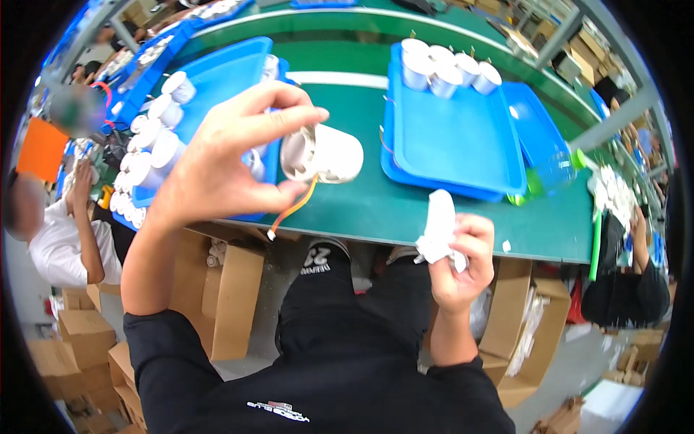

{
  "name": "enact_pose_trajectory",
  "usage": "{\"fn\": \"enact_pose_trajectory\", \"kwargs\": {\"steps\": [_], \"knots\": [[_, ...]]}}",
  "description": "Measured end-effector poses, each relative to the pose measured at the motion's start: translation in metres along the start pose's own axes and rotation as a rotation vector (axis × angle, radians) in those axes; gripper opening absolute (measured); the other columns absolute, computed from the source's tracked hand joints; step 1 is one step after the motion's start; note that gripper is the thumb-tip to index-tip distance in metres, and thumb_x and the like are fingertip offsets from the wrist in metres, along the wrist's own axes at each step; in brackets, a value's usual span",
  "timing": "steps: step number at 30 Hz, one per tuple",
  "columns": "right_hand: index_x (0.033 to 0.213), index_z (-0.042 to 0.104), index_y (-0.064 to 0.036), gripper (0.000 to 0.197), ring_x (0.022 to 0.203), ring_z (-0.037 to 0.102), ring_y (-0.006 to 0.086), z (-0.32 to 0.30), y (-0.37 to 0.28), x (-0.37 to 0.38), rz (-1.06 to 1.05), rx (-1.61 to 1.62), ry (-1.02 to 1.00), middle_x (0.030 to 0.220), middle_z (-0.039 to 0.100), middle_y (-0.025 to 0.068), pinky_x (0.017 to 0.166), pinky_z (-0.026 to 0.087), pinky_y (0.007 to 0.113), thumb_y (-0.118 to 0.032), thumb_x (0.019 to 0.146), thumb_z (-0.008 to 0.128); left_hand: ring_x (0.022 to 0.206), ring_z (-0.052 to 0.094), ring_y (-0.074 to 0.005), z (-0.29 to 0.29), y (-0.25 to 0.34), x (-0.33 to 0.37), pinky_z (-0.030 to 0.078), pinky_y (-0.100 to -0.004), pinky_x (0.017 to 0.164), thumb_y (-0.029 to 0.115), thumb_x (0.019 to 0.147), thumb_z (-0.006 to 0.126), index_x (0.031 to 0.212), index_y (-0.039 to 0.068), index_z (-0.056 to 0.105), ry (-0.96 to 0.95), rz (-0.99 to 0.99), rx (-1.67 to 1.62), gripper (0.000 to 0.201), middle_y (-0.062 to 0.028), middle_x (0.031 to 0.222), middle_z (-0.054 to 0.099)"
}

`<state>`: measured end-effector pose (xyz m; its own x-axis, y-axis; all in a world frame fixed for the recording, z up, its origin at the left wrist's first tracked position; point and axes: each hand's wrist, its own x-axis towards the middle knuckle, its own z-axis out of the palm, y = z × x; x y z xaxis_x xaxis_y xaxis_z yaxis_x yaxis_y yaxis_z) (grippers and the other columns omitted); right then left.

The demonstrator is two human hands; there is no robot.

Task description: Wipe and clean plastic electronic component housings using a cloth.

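My left hand (220,155) is raised over the near edge of the table, thumb and fingers closed round the rim of a white cylindrical housing (338,154). The housing lies tilted on its side, its open end toward my palm. From that end hangs a short bundle of yellow and red wires (298,206) with a small white connector. In my right hand (466,269), a crumpled white wipe (438,228) is pinched, one end sticking up past the fingers. The two hands are apart.
On the right stands a blue tray (455,145) with several white housings (447,79) at its far end. Another blue tray (231,79) and more housings (148,170) fill the left. A green bottle (549,177) lies beyond the right tray. Cardboard boxes (238,300) stand below. People work on both sides.
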<state>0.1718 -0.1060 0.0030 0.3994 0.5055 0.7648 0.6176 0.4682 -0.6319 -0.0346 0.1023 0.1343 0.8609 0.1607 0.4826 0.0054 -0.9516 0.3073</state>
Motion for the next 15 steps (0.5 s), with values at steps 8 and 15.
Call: {"fn": "enact_pose_trajectory", "kwargs": {"steps": [8, 15], "knots": [[0.089, 0.068, -0.005, 0.039, 0.082, 0.061, 0.0282, 0.007, -0.012, 0.012, -0.18, -0.087, -0.315, 0.092, 0.063, 0.0105, 0.069, 0.05, 0.036, 0.009, 0.053, 0.068, 0.09, 0.06, -0.0258, 0.09, 0.041, -0.017, 0.051, -0.033, 0.076, 0.004, 0.058, 0.074, 0.103, 0.001, 0.061, 0.025, -0.053, -0.194, 0.047, -0.0107, 0.1, 0.058], [0.094, 0.07, -0.0028, 0.034, 0.085, 0.063, 0.024, -0.006, -0.008, 0.01, 0.294, 0.165, -0.5, 0.095, 0.065, 0.0113, 0.072, 0.051, 0.031, 0.008, 0.063, 0.062, 0.088, 0.061, -0.0244, 0.119, 0.048, -0.032, 0.052, -0.0314, 0.074, 0.005, 0.056, 0.075, 0.101, 0.001, 0.064, -0.034, -0.086, -0.435, 0.047, -0.0102, 0.099, 0.058]]}}
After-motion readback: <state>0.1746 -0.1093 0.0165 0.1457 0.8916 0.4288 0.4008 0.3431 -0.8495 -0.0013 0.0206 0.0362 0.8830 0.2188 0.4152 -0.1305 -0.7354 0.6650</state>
